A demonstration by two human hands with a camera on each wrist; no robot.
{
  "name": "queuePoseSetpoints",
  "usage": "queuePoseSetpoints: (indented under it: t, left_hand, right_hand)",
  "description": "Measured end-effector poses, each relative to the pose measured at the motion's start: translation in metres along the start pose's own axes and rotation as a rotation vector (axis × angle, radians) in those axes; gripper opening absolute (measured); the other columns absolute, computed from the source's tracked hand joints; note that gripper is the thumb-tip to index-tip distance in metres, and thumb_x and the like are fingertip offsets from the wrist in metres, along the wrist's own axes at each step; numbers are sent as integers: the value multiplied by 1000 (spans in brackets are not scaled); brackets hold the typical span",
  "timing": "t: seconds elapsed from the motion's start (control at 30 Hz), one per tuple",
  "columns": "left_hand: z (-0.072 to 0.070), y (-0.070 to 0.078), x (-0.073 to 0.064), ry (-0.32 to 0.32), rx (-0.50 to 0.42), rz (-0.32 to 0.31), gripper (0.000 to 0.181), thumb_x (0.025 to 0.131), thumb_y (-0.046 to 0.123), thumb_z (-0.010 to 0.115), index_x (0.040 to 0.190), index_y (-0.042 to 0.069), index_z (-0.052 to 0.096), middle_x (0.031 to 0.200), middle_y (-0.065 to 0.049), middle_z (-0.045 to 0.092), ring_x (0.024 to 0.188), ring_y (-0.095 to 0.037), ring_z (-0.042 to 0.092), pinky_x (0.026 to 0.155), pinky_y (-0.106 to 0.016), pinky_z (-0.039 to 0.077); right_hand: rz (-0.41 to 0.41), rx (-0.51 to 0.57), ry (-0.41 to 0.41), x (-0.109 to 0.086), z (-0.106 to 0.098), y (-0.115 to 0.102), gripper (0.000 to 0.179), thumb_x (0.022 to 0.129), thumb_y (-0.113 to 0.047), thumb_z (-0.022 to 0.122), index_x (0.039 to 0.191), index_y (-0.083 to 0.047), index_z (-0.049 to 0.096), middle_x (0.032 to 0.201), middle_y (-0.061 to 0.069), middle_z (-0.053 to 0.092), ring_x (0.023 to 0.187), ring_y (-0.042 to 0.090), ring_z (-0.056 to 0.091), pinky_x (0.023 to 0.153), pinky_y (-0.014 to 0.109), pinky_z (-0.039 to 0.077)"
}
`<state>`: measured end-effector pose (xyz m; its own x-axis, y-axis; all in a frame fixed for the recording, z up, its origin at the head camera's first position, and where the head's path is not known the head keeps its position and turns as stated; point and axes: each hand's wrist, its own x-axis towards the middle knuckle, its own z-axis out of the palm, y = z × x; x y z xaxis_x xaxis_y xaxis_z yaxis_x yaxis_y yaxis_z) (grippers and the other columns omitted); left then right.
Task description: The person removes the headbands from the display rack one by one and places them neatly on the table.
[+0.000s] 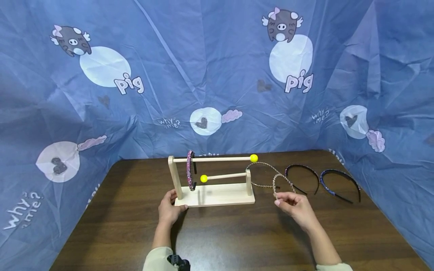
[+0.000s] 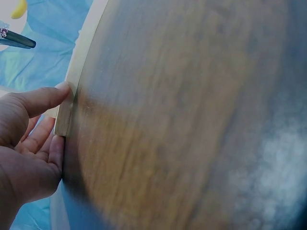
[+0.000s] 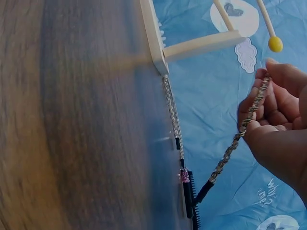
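Note:
A pale wooden stand with two horizontal rods stands on the table; each rod ends in a yellow ball. My left hand grips the left end of its base, the thumb on the front edge. A pink-purple glittery headband hangs on the upper rod, near the left post. Right of the stand, my right hand pinches a braided, beige-brown headband, raised above the table. In the right wrist view, that headband slants down from the fingers to a dark tip.
Another braided headband lies behind the stand's right end. Farther right on the brown wooden table lie a dark headband and a blue glittery one. A blue printed cloth hangs behind and around the table.

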<state>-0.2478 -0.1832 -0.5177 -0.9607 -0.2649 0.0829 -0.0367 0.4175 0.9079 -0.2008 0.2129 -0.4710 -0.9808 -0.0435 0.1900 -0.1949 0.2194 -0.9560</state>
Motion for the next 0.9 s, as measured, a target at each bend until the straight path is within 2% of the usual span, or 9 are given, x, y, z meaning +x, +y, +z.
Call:
queuePoseSetpoints:
  t: [0.27, 0.5, 0.67, 0.8, 0.9]
  left_hand:
    - [-1, 0, -1, -5, 10, 2, 64, 62, -11, 75, 121, -8, 50, 114, -28, 57, 106, -41, 54, 93, -48, 39]
    - [0, -1, 0, -8, 6, 3, 64, 62, -11, 75, 121, -7, 50, 113, -27, 58, 105, -40, 54, 92, -47, 40]
    - [-1, 1, 0, 0, -5, -3, 64, 62, -12, 75, 121, -7, 50, 113, -27, 57, 105, -40, 54, 92, -47, 40]
    - [-1, 1, -1, -7, -10, 2, 64, 62, -12, 74, 121, -8, 50, 113, -28, 57, 105, -41, 54, 91, -48, 40]
    - [-1, 1, -1, -11, -11, 8, 64, 62, -12, 75, 121, -8, 50, 113, -29, 57, 105, -41, 54, 92, -47, 40]
  right_hand:
    - [38, -81, -116, 0, -1, 10, 29, 80, -5, 70, 103, 11, 63, 85, 11, 66, 69, 12, 55, 57, 23, 46]
    - [78, -85, -271, 2, 0, 21, 29, 80, -5, 70, 101, 13, 63, 86, 12, 63, 73, 12, 54, 60, 22, 47]
    - [103, -125, -321, 8, 5, 26, 27, 80, -10, 71, 99, 10, 66, 90, 11, 65, 76, 16, 56, 63, 25, 49]
    - [96, -143, -374, 12, 9, 32, 25, 79, -8, 70, 95, 10, 67, 80, 8, 65, 68, 13, 55, 57, 25, 47]
    - [120, -132, -401, 14, 11, 35, 24, 76, -6, 71, 92, 11, 66, 72, 5, 63, 60, 11, 52, 52, 23, 45]
